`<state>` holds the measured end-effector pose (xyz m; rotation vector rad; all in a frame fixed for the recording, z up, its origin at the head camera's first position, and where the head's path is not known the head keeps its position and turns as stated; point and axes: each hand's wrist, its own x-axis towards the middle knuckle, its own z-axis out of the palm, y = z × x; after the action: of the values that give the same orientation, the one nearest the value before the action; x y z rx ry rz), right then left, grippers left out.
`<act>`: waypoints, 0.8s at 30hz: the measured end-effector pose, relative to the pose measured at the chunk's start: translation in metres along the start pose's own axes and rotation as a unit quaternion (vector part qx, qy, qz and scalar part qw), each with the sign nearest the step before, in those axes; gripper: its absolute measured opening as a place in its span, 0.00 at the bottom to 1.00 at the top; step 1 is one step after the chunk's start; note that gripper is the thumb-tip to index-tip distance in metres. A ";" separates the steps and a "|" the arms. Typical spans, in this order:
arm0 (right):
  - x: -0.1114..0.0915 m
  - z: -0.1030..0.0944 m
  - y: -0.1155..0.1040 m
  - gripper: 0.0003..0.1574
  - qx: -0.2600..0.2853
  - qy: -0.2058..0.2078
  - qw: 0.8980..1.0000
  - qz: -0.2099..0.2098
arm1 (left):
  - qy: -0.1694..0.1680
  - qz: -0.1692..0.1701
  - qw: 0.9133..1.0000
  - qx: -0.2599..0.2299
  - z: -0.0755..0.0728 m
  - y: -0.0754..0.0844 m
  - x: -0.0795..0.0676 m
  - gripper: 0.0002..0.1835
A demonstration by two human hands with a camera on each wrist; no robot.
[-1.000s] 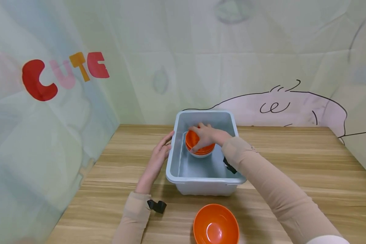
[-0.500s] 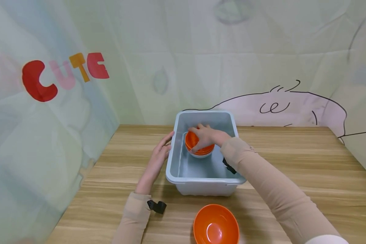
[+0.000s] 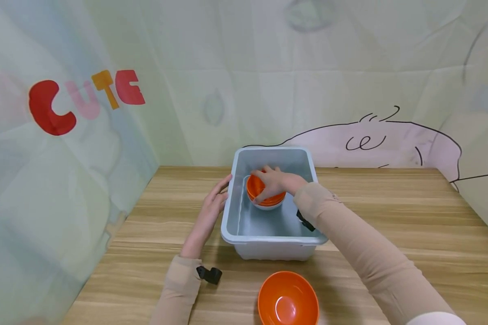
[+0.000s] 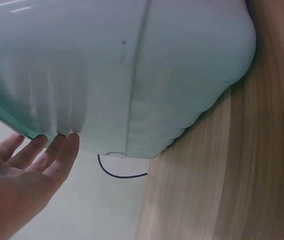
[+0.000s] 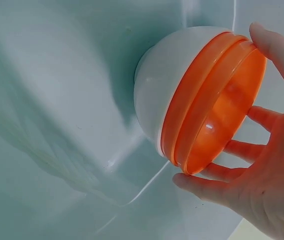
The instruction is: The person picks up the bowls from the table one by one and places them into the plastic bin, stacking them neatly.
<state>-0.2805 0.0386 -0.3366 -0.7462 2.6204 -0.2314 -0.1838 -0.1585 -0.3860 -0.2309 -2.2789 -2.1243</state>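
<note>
A stack of bowls stands in the grey-blue plastic bin (image 3: pixel 274 239). Its bottom bowl (image 5: pixel 161 80) is white outside, and nested orange bowls (image 5: pixel 181 145) rise above it. Reaching in from the right, my right hand (image 3: pixel 273 181) spans the top orange bowl, thumb at one side of the rim and little finger at the other. The other fingers reach over its mouth. My left hand (image 3: pixel 211 207) rests against the bin's left side, its fingertips just below the rim in the left wrist view. A larger orange bowl (image 3: pixel 288 300) sits on the table in front of the bin.
The wood-grain table (image 3: pixel 390 216) reaches back to a printed cloth backdrop (image 3: pixel 211 90), with another cloth wall (image 3: pixel 65 180) on the left. The bin stands close to the back cloth. Each wrist wears a small black camera mount (image 3: pixel 209 274).
</note>
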 end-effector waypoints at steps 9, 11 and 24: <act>0.000 -0.001 -0.001 0.57 0.001 -0.005 1.000 0.009 | -0.003 0.003 1.000 0.001 0.000 0.001 0.000 0.26; 0.000 -0.001 -0.001 0.57 0.001 -0.005 1.000 0.009 | -0.002 0.001 1.000 0.002 0.000 0.001 0.000 0.26; -0.006 -0.006 -0.004 0.58 0.006 -0.007 1.000 0.008 | 0.000 -0.005 1.000 0.008 -0.001 0.000 0.000 0.26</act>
<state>-0.2763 0.0390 -0.3278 -0.7210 2.6086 -0.2373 -0.1839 -0.1591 -0.3860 -0.2204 -2.2996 -2.1104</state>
